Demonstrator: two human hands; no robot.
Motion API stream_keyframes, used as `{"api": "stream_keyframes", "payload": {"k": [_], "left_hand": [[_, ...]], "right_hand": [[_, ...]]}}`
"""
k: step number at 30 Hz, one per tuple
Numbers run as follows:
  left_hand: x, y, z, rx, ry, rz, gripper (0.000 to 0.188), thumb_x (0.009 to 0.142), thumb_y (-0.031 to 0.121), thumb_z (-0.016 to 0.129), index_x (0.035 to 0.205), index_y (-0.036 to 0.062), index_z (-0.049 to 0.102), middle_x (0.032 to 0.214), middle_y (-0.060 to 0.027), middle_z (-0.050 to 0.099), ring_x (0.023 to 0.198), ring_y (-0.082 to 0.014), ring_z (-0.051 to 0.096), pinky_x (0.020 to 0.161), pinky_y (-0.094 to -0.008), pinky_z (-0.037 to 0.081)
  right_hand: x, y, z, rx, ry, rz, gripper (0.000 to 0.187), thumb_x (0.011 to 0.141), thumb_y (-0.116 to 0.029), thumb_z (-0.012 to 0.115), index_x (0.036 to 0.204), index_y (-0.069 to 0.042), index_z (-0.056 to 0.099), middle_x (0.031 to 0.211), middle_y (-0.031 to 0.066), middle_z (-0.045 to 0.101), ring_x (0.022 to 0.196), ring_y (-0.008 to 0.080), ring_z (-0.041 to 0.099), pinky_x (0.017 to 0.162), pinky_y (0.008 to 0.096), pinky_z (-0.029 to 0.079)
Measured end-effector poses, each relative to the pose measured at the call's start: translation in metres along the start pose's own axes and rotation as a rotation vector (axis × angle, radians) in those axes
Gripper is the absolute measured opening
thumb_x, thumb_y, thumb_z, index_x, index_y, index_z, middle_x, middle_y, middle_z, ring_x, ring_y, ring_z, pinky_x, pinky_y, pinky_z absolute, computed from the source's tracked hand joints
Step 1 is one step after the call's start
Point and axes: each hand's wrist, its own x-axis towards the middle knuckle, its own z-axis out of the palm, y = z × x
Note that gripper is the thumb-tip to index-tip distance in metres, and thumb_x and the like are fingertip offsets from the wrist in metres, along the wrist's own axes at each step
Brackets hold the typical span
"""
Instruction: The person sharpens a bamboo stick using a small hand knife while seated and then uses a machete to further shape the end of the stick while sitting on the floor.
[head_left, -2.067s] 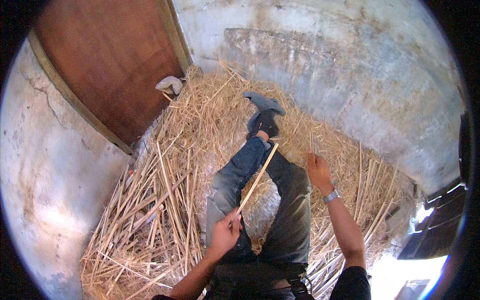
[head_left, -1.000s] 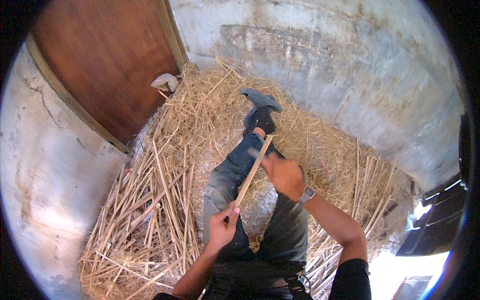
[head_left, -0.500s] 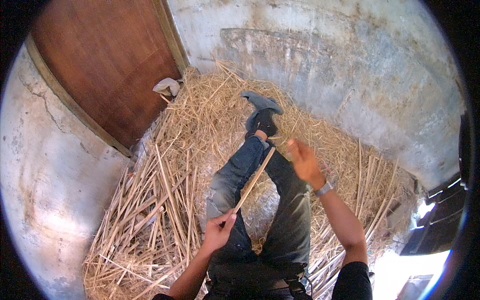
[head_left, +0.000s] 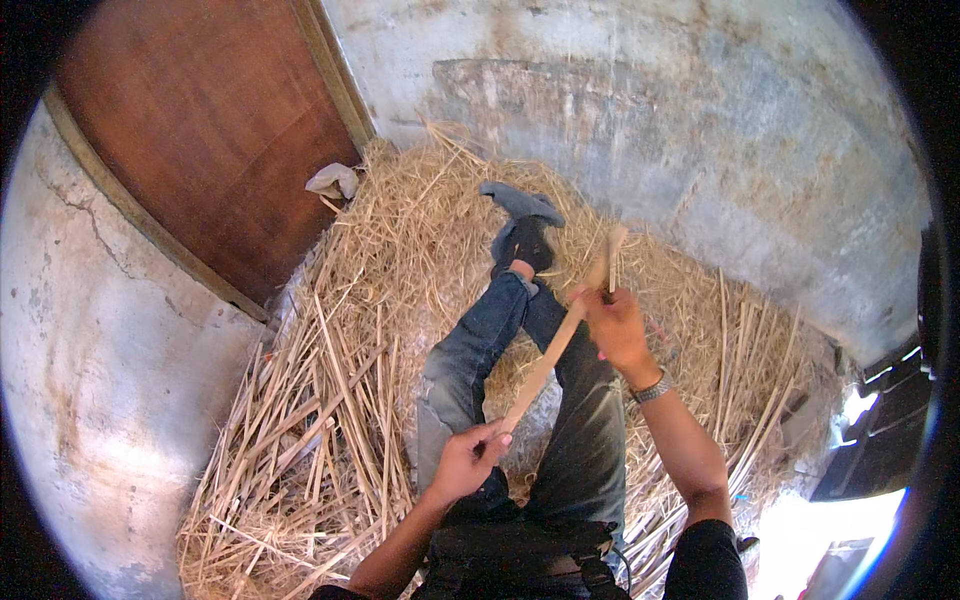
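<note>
**Two-handed hold on a pale flat strip (head_left: 545, 372) above outstretched legs (head_left: 588, 445)**

Nearest, my black right sleeve (head_left: 706, 562) ends above the elbow; the elbow is bent, and the bare right forearm (head_left: 683, 440) slants far and to the left. My left forearm (head_left: 397, 553) enters from the near edge and angles far and to the right. My left hand (head_left: 468, 463) grasps the strip's near end, thumb and fingers pinching it over the gap between my thighs. From there the strip slopes far and to the right, across my right leg.

Farther along it, my right hand (head_left: 618, 335) meets the strip, a metal-banded watch (head_left: 651, 386) on its wrist. The fingers are curled inward and touch the strip; whether they clasp it or something small and dark beside it, I cannot tell.

Loose dry sticks (head_left: 335, 395) lie to the left of my legs, with more sticks (head_left: 742, 365) to the right. Beyond the knees, my ankles come together among tangled straw (head_left: 410, 225). At the far side, a crumpled pale cloth (head_left: 333, 181) lies by a brown door (head_left: 205, 135), left of a stained wall (head_left: 690, 130).
</note>
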Motion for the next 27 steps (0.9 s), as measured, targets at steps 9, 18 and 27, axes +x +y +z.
{"api": "stream_keyframes", "payload": {"k": [9, 18, 27], "left_hand": [[-0.015, -0.031, -0.012, 0.038, -0.134, 0.01, 0.034, 0.099, 0.022, 0.061, 0.127, 0.0025, 0.062, 0.073, -0.0002, 0.061, 0.065, -0.0061, 0.054, 0.06, -0.0249, 0.045], [-0.016, -0.022, -0.024, 0.266, 0.357, -0.028, 0.03, 0.099, 0.025, 0.062, 0.118, 0.003, 0.068, 0.067, 0.0007, 0.057, 0.061, -0.0066, 0.051, 0.056, -0.0263, 0.043], [-0.053, -0.03, -0.093, 0.268, 0.572, 0.033, 0.024, 0.097, 0.019, 0.063, 0.106, -0.0025, 0.068, 0.068, 0.0058, 0.053, 0.062, -0.0042, 0.043, 0.055, -0.0235, 0.036]], "right_hand": [[0.035, -0.031, -0.08, 0.426, 0.455, 0.055, 0.03, 0.1, -0.03, 0.058, 0.1, -0.001, 0.065, 0.057, -0.0091, 0.036, 0.044, 0.0036, 0.031, 0.041, 0.0223, 0.024], [-0.049, -0.017, -0.057, -0.149, -0.414, 0.362, 0.035, 0.101, -0.033, 0.057, 0.126, -0.008, 0.058, 0.097, 0.007, 0.066, 0.08, 0.0161, 0.061, 0.075, 0.0328, 0.051], [-0.148, 0.041, -0.082, -0.071, -0.509, 0.371, 0.034, 0.099, -0.036, 0.06, 0.107, -0.004, 0.066, 0.073, 0.0022, 0.059, 0.067, 0.0107, 0.054, 0.062, 0.0302, 0.047]]}}
